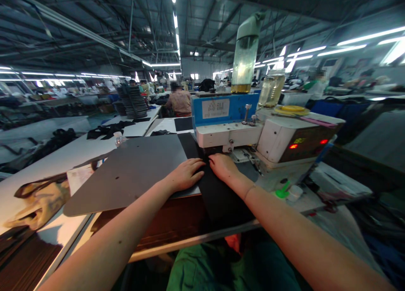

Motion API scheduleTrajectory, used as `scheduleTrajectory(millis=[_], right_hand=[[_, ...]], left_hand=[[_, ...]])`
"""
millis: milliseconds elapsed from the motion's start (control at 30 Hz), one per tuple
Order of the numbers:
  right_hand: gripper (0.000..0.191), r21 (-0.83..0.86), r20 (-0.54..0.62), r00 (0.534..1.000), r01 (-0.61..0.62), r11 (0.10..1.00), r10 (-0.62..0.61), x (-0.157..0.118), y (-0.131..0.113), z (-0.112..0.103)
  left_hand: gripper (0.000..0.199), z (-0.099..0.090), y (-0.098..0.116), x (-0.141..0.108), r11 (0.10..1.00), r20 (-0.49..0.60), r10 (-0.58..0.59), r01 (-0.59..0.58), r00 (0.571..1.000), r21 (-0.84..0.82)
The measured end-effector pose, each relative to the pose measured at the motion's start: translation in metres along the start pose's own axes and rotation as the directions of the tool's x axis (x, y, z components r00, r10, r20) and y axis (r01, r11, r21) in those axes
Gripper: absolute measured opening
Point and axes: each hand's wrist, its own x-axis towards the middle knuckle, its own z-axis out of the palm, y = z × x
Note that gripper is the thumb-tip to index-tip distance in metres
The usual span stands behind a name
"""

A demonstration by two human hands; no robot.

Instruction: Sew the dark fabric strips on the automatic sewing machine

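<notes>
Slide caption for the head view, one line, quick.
Left hand on a grey panel, right hand on a black strip, close together before a blue-and-white machine.

There are two grips, a left grip [186,175] and a right grip [223,166], with one grey panel [139,168], one black strip [217,198] and one machine [226,135]. Two red displays [293,146] glow at right, near one yellow disc [292,110]. One tall bottle [244,57] stands far, one small clear bottle [119,139] left. Far-off people are too blurred to count.

White table [65,159] bearing black fabric [109,130] and tan cloth [47,200]
</notes>
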Motion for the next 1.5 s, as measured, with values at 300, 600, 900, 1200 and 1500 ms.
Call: scheduleTrajectory(millis=[300,600,900,1200,1500], right_hand=[[0.031,-0.019,-0.001,1.0,0.009,1.0,-0.009,0.0,0.0,0.001],[0.029,-0.043,-0.017,1.0,0.004,0.999,-0.005,0.002,-0.001,0.001],[0.027,-0.106,-0.043,0.999,-0.001,0.994,-0.004,0.005,-0.006,0.002],[0.026,-0.078,-0.073,0.997,0.0,0.997,-0.006,0.0,-0.003,0.005],[0.023,0.417,-0.256,0.963,0.192,0.889,-0.088,-0.061,0.021,0.0]], left_hand=[[0.045,-0.004,0.002,0.0,1.0,0.029,-0.004,0.005,1.0,-0.028],[0.039,-0.01,-0.007,0.01,0.997,0.087,-0.011,0.018,0.996,-0.078],[0.042,-0.007,-0.029,0.024,0.995,0.057,0.003,0.003,0.998,-0.098],[0.042,-0.003,-0.06,0.04,0.985,-0.016,-0.162,0.161,0.987,-0.055],[0.024,-0.022,-0.047,-0.016,0.971,-0.05,-0.229,0.231,0.972,0.053]])
